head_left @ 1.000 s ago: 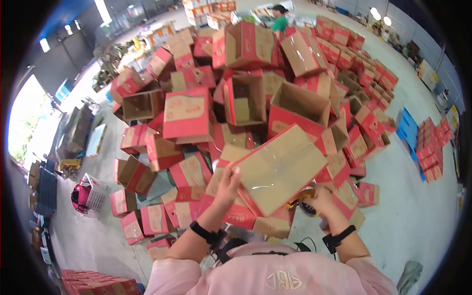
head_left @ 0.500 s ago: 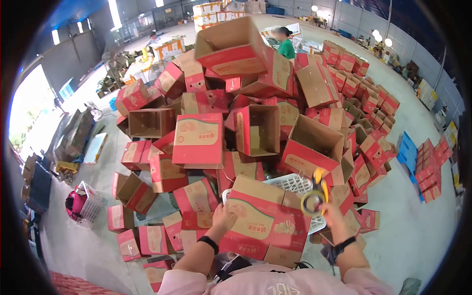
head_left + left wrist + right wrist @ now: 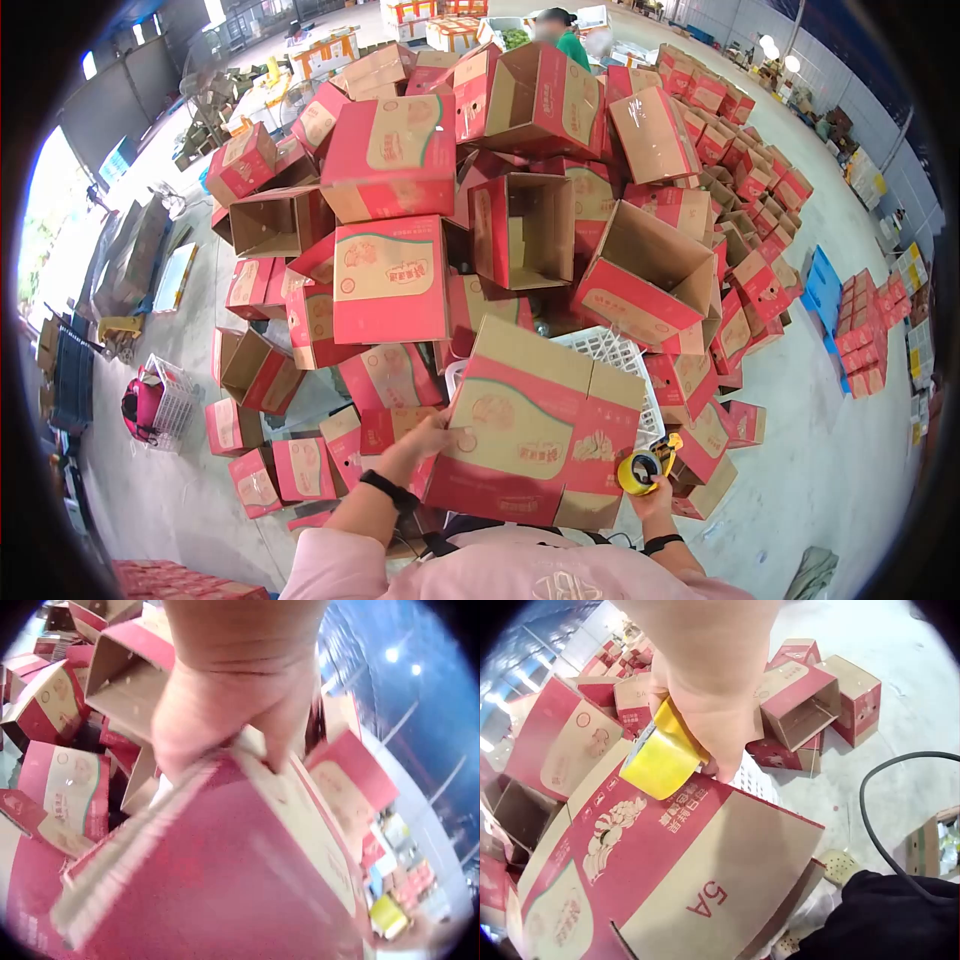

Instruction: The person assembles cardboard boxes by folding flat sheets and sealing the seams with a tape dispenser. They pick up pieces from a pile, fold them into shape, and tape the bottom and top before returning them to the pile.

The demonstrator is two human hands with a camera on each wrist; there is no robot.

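A red and tan carton [image 3: 540, 430] lies low in front of the person, printed side facing up in the head view. My left hand [image 3: 428, 436] grips its left edge, and in the left wrist view the fingers and thumb pinch the carton's corner below the wrist. My right hand [image 3: 655, 502] holds a yellow tape dispenser [image 3: 640, 472] at the carton's right edge. In the right wrist view the dispenser's yellow roll [image 3: 660, 763] overlaps the printed panel, and my right fingertips are right at the carton's edge.
A white plastic crate [image 3: 612, 362] shows behind the held carton. Beyond it rises a big heap of made-up cartons [image 3: 520, 230]. A white basket [image 3: 168, 400] stands left, a blue pallet [image 3: 828, 315] right. A person in green [image 3: 570, 45] is at the back.
The taped carton held earlier left the hands, flew over the heap and is now at its upper left. Another carton is in my left hand; the tape dispenser came down to its right edge.
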